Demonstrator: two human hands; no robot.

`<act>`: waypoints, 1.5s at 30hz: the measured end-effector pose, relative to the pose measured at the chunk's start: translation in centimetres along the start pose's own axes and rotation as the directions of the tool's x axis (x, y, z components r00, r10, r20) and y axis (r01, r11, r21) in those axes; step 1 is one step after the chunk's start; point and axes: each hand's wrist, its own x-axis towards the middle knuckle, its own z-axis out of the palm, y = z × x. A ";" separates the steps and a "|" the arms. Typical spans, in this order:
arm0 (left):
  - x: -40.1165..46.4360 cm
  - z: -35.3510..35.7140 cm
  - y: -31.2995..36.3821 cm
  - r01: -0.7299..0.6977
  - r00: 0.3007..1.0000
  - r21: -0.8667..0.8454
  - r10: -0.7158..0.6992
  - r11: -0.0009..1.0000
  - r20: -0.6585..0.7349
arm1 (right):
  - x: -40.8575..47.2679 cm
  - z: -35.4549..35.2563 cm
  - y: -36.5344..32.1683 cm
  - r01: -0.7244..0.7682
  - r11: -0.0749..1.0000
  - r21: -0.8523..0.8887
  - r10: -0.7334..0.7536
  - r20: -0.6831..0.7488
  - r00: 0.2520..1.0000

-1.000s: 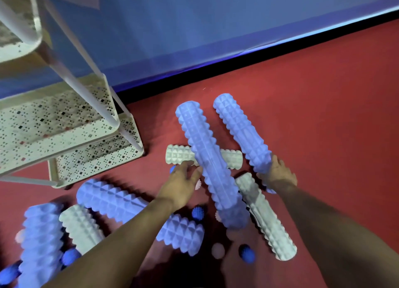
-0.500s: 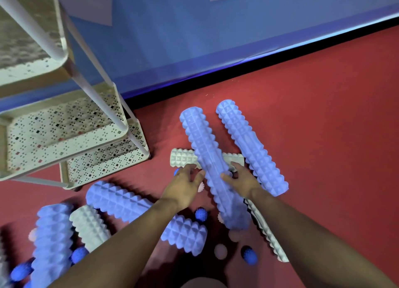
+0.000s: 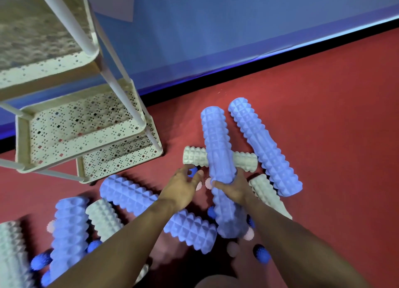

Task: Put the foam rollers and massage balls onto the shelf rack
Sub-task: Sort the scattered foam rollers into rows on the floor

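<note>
**Right hand grips a long blue foam roller above a scattered pile**

The right hand (image 3: 234, 187) is wrapped around the middle of a long blue knobbed foam roller (image 3: 218, 158), fingers curled over its near side, holding it across a short white studded foam roller (image 3: 195, 157) lying on the red floor (image 3: 323, 115). The left hand (image 3: 182, 185) sits just beside it with fingers spread and curved, close to a small blue spiky massage ball (image 3: 192, 171); whether it touches the ball cannot be told.

A second long blue diamond-textured foam roller (image 3: 265, 145) lies to the right. More blue and white rollers and small blue and pink balls (some blurred) are strewn across the floor toward the lower left. The cream perforated metal shelf rack (image 3: 86, 123) stands at upper left against a blue wall (image 3: 216, 39). No writing or labels can be read.
</note>
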 end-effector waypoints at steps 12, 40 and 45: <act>1.1 1.1 0.5 -0.020 1.000 -0.006 0.020 1.000 -0.001 | 2.4 -10.4 -4.1 -0.098 0.920 -0.380 0.098 -0.021 0.995; 5.6 3.7 -1.9 0.083 0.996 -0.110 -0.081 0.990 0.024 | 0.4 -6.5 -3.2 -0.219 0.975 0.048 0.166 0.502 0.849; 5.9 4.4 -1.5 0.039 0.999 -0.064 -0.037 0.997 0.031 | 3.1 -8.8 -4.0 -0.093 0.980 -0.178 0.129 0.201 0.971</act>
